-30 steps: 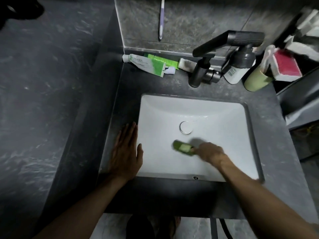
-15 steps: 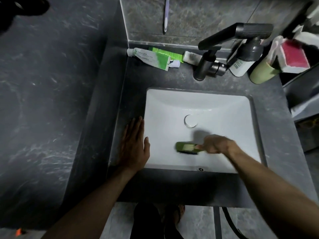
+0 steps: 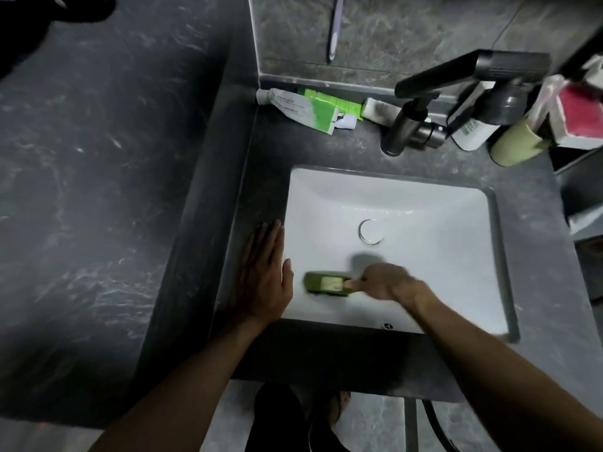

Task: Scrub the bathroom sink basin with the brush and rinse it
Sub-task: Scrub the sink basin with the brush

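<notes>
A dark grey stone countertop (image 3: pixel 261 190) fills my feed, set against a marbled grey wall, with a white rectangular sink basin (image 3: pixel 440 256) sunk into it. From where I sit, the left hand (image 3: pixel 264 282) lies flat on the counter along the basin's left rim, fingers straight and together, thumb just over the white edge, holding nothing. The right hand (image 3: pixel 381 282) is down inside the basin, fingers curled round the handle of the green brush (image 3: pixel 328 282); the hand is blurred, so I cannot make out the grip more closely. The brush head lies on the basin floor toward the near left corner, pointing at the left hand and close to its thumb, with the round drain (image 3: pixel 371 231) farther back and apart from it. Behind the basin stands a dark faucet (image 3: pixel 411 125), its spout angled up to the right. To its left a green and white toothpaste tube (image 3: pixel 300 107) lies against the wall; to its right are a white pump bottle (image 3: pixel 479 122) and a pale green cup (image 3: pixel 515 141). A toothbrush (image 3: pixel 334 27) hangs on the wall above.
</notes>
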